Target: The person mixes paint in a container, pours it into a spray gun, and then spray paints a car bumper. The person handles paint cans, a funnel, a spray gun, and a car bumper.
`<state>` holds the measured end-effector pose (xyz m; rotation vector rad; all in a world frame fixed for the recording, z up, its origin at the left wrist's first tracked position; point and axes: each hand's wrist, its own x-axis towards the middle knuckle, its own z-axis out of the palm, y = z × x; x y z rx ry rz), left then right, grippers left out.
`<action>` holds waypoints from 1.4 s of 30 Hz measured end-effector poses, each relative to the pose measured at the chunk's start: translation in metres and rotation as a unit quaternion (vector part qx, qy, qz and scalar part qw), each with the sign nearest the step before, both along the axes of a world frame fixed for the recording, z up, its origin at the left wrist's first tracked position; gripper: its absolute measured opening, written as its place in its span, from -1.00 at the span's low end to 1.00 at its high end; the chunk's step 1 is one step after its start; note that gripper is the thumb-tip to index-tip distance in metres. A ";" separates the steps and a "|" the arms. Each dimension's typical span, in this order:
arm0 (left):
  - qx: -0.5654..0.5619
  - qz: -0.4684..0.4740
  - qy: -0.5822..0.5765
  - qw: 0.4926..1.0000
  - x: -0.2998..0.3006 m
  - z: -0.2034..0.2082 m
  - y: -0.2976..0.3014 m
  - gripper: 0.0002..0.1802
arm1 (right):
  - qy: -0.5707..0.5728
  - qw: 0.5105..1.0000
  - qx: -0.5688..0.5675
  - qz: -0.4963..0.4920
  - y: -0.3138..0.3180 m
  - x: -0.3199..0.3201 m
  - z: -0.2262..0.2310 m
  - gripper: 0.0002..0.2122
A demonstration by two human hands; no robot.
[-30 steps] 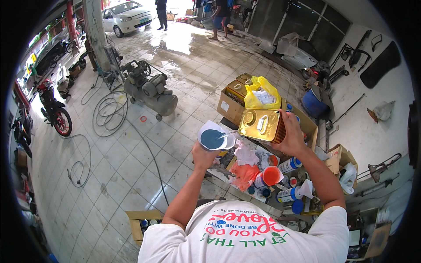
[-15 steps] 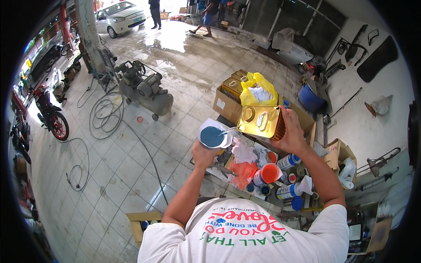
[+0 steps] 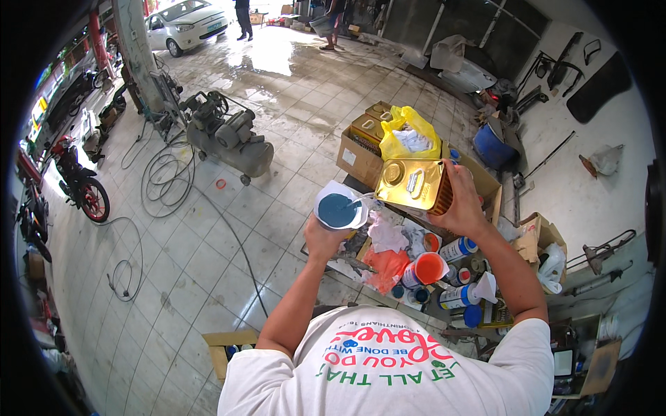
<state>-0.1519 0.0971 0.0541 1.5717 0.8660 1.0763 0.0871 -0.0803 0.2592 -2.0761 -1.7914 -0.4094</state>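
My left hand (image 3: 325, 240) is wrapped round a white cup (image 3: 360, 216) of blue-grey paint (image 3: 338, 210). Gripped from its right side, a gold rectangular tin can (image 3: 433, 182) is in my right hand (image 3: 461, 204), tipped toward the cup. A thin stream of clear liquid (image 3: 364, 200) runs from the can's side into the paint. Below the can, a low bench bears an open tub of orange-red paint (image 3: 429, 267), a red plastic sheet (image 3: 388, 267), pale crumpled cloth or paper (image 3: 388, 234) and several blue-and-white cans (image 3: 454, 297).
Beyond the can stand a cardboard box (image 3: 359, 157) with gold tins and a yellow plastic bag (image 3: 416, 139). An air compressor (image 3: 236, 139) and its coiled hose (image 3: 163, 184) lie on the left floor. Two people, a white car (image 3: 184, 26) and a motorcycle (image 3: 87, 184) are farther off.
The can and cup stay nearly in place, and liquid still flows between them. In the background, the walking person has shifted, and a grey tub-like thing now shows by them.
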 end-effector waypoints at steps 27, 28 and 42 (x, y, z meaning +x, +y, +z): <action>-0.003 -0.010 -0.020 1.000 0.007 0.002 -0.007 -0.39 | 0.030 0.998 -0.008 0.057 0.009 0.013 -0.012 0.09; -0.001 -0.012 -0.020 1.000 0.008 0.002 -0.008 -0.39 | 0.032 0.998 -0.007 0.061 0.009 0.016 -0.013 0.09; -0.022 -0.007 0.003 1.000 0.019 -0.006 -0.015 -0.40 | 0.037 0.997 -0.022 0.056 0.010 0.029 -0.017 0.10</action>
